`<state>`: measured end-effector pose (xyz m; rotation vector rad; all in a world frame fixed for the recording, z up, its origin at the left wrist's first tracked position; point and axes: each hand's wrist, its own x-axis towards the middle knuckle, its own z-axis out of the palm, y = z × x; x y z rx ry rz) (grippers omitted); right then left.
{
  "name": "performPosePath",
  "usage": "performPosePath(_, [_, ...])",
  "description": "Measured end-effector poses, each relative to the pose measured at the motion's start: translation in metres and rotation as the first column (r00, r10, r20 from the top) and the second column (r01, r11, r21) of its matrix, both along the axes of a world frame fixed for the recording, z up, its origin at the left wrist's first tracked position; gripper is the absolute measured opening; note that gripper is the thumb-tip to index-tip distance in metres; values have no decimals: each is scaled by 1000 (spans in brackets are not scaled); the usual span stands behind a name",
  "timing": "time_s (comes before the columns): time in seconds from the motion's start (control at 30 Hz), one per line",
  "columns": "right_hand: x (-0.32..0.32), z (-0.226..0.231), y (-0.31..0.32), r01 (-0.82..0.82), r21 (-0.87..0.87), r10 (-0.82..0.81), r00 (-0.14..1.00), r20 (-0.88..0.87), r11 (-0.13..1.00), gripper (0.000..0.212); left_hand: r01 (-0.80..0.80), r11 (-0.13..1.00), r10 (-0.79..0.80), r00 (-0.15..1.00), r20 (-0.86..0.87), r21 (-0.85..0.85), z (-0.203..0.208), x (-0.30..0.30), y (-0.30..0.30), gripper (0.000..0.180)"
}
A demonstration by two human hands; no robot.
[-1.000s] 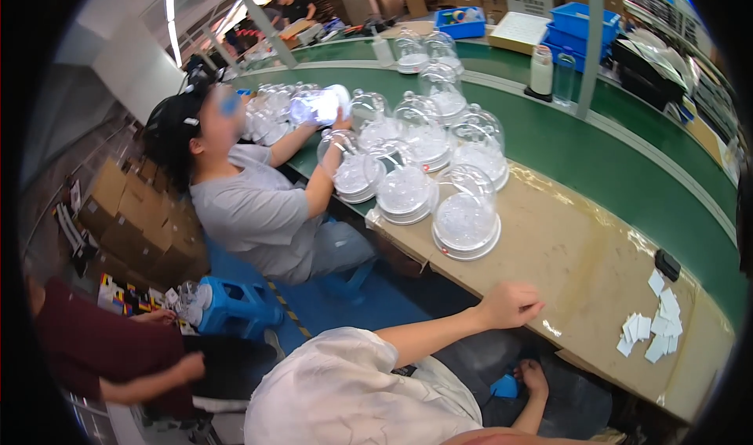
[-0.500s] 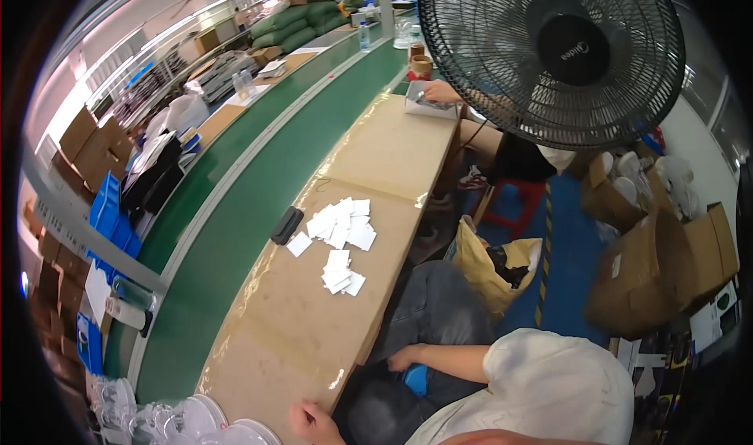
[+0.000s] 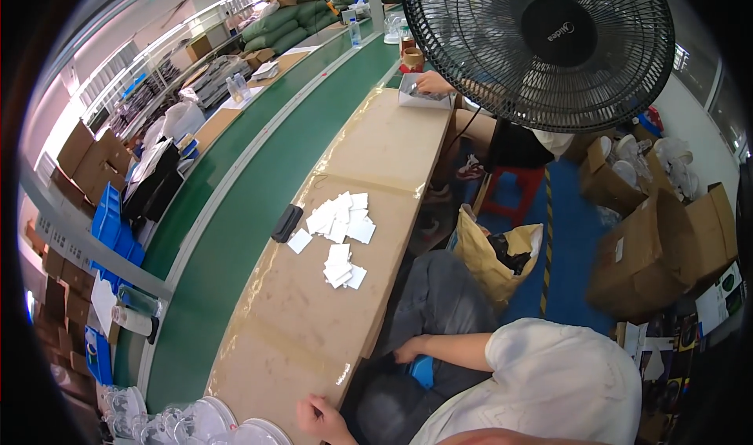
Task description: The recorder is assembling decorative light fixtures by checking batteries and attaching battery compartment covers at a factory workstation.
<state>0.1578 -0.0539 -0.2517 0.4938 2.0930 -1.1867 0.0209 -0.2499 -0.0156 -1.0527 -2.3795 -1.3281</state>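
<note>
My left hand (image 3: 323,420) is at the near edge of the brown-covered table (image 3: 314,319), its fingers curled in, with nothing seen in them. On my lap, over grey jeans (image 3: 449,296), rests my right hand (image 3: 408,350). Its fingertips are hard to make out against the dark cloth. A small blue object (image 3: 422,371) lies just beside that wrist, and its kind is unclear. Farther up the table are a loose pile of white square cards (image 3: 343,216), a smaller stack of such cards (image 3: 341,268) and a black oblong object (image 3: 287,224). Neither hand touches these.
Clear plastic round parts (image 3: 205,421) crowd the table's near left end. A green conveyor (image 3: 259,174) runs along the far side. A black fan (image 3: 541,45) hangs at upper right; beneath it a co-worker's hand (image 3: 433,84) reaches into a white box (image 3: 423,100). A yellow bag (image 3: 490,264) and cartons (image 3: 643,257) stand right.
The view has shifted slightly, so the whole scene sits a little differently. Both my hands keep nearly the same pose, and the white cards lie as before.
</note>
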Motion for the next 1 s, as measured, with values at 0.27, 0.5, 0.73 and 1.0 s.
performPosePath(0.27, [-1,-16,-1,21,-25,-22,999,-40,999,36,2,1000,-1,999,48,-14,7,3,2,30])
performPosePath(0.5, [2,14,-1,14,31,-16,998,69,999,36,21,1000,-22,998,64,17,0,2,3,30])
performPosePath(0.73, [3,16,2,50,10,-50,999,1,999,35,18,1000,-18,999,39,7,1,0,4,31])
performPosePath(1.0, [4,17,2,60,-7,-60,998,23,998,37,21,1000,-21,999,31,-10,-2,-1,3,31])
